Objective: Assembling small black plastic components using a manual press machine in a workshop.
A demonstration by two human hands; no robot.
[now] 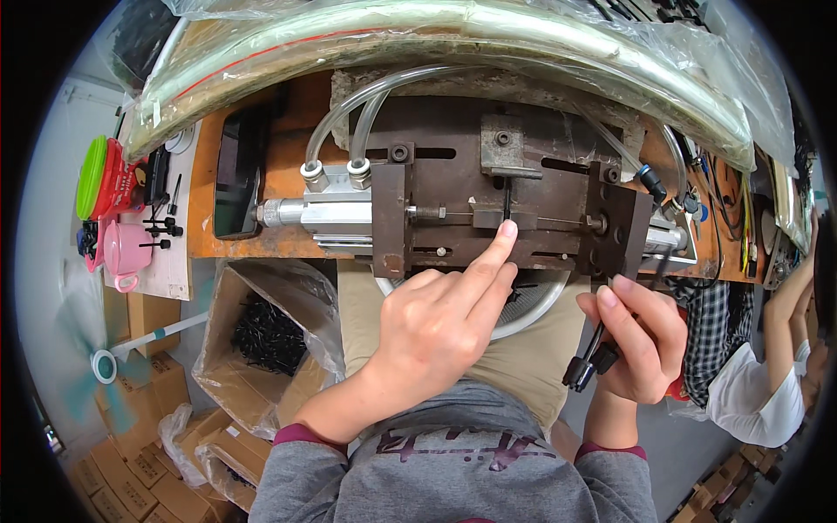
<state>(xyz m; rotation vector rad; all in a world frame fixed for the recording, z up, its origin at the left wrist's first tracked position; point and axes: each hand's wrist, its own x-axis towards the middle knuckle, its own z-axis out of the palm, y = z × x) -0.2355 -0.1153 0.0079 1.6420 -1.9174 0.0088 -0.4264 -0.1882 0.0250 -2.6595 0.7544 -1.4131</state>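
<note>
My left hand (440,327) reaches over a dark metal clamping fixture (453,187). Its index finger is stretched out, the tip on a thin black rod-like part (506,202) standing in the small block at the fixture's middle; the other fingers are partly bent and hold nothing visible. At the fixture's right front corner, my right hand (641,340) is closed, thumb and fingers together, around several thin black stems with thick black heads (588,370). The heads hang below the fingers; how the stems sit in the palm is hidden.
Silver air cylinders (336,218) with clear hoses (375,87) flank the fixture. A dark phone-like slab (240,174) lies left, beside a pink cup (128,248). Below stand a bag-lined carton of black parts (266,336) and a spinning fan (105,366). Another person (758,392) sits right.
</note>
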